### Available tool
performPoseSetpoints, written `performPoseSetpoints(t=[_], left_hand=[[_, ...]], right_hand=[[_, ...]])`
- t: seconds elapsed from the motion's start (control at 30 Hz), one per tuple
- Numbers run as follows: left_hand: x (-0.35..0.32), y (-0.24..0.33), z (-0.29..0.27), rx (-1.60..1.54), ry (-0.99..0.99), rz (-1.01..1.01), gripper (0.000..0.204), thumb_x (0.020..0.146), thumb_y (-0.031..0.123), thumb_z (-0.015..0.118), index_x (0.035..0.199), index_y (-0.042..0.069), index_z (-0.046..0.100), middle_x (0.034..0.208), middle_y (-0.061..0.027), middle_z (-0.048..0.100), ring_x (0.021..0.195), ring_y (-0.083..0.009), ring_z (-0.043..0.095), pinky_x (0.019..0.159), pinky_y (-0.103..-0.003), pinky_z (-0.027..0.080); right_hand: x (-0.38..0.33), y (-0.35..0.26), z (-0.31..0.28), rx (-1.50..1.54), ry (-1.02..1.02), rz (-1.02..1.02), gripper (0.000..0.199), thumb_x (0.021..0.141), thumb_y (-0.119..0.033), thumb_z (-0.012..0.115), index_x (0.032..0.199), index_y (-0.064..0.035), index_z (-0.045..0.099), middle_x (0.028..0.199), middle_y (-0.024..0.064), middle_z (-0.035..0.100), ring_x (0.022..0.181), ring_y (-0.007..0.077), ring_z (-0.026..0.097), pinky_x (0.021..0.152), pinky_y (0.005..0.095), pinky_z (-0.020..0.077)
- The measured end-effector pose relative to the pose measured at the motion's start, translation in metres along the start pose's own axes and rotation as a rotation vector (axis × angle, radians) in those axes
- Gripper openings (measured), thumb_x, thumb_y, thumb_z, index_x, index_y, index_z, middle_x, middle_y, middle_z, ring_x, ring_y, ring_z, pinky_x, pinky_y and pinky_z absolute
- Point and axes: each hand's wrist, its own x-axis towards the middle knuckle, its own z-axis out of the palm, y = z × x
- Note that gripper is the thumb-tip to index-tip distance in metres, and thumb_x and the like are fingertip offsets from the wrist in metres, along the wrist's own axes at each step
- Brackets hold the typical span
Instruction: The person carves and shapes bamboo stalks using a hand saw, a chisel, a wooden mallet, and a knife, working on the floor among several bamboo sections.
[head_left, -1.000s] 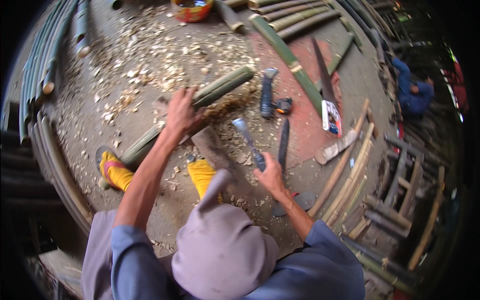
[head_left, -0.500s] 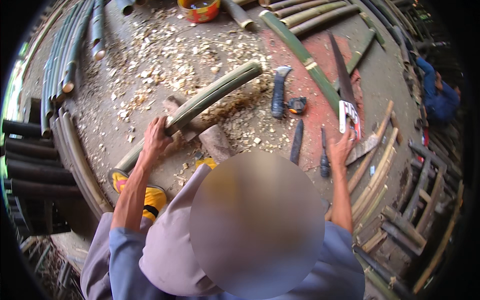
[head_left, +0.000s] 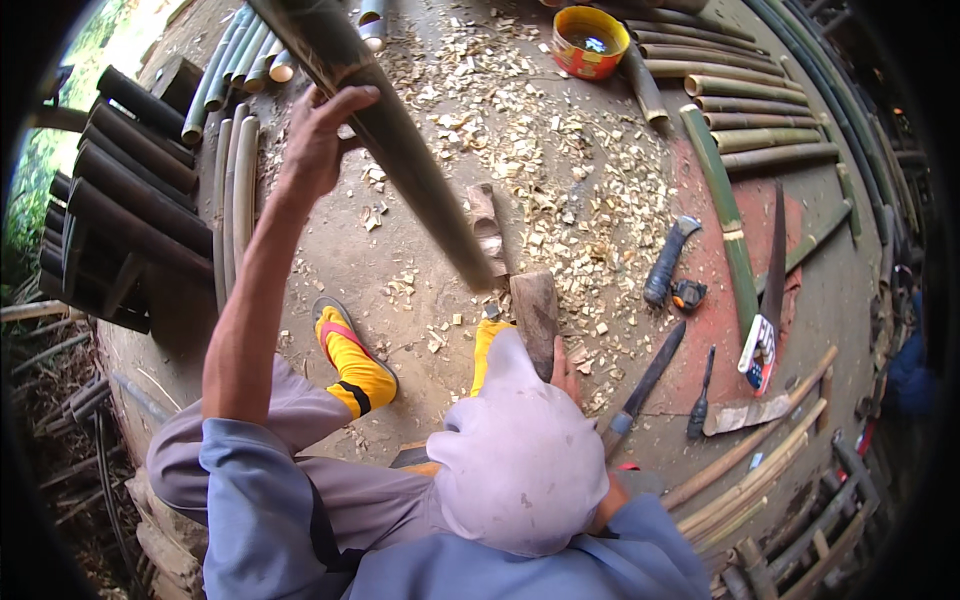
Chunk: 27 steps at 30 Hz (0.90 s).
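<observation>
Left hand (head_left: pixel 318 135) is raised high, arm stretched up and forward, fingers curled around a dark green bamboo pole (head_left: pixel 385 130) with the thumb hooked over the top. The pole is lifted and tilted, its upper end running out of view past that hand, its lower end coming down toward a wooden chopping block (head_left: pixel 537 318) that sits just in front of the person's knees.

Right hand (head_left: pixel 566 372) is low, mostly hidden behind the person's pale cap; only a few fingers show, resting against the near side of the block. Cannot tell whether it is gripping anything.

Progress, judged from the ground: a thick scatter of wood chips (head_left: pixel 540 150) beyond the block suggests plenty of trimming is done already. Split bamboo strips (head_left: pixel 760 135) lie stacked far off to the right-hand side, uncut dark poles (head_left: pixel 120 200) are piled outside the left arm, so more stock looks left to work.

Tools lie idle just beyond the right hand: a long-bladed knife (head_left: pixel 645 385), a small chisel-like tool (head_left: pixel 700 400), a hand saw (head_left: pixel 770 290), and a dark-handled tool (head_left: pixel 668 262) with a tape measure (head_left: pixel 689 295) beside it. An orange bowl (head_left: pixel 590 40) sits far ahead. Feet in yellow socks (head_left: pixel 350 365) are planted below the left arm.
</observation>
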Motion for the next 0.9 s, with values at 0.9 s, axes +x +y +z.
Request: performPoseSetpoints(t=[0.9], left_hand=[[-0.125,-0.207,0.112,0.353,0.147,-0.161,0.040,0.071,0.023,0.076,0.100,0.008,0.054,0.087,-0.0045,0.054,0.076,-0.0223,0.053,0.072,-0.030,0.046]], right_hand=[[0.006,0.202,-0.169,-0.484,0.439,0.277,0.062,0.066,0.002,0.065,0.124,0.0049,0.043,0.117,0.0250,0.048,0.114,0.0409,0.044,0.100,0.0451,0.0346]])
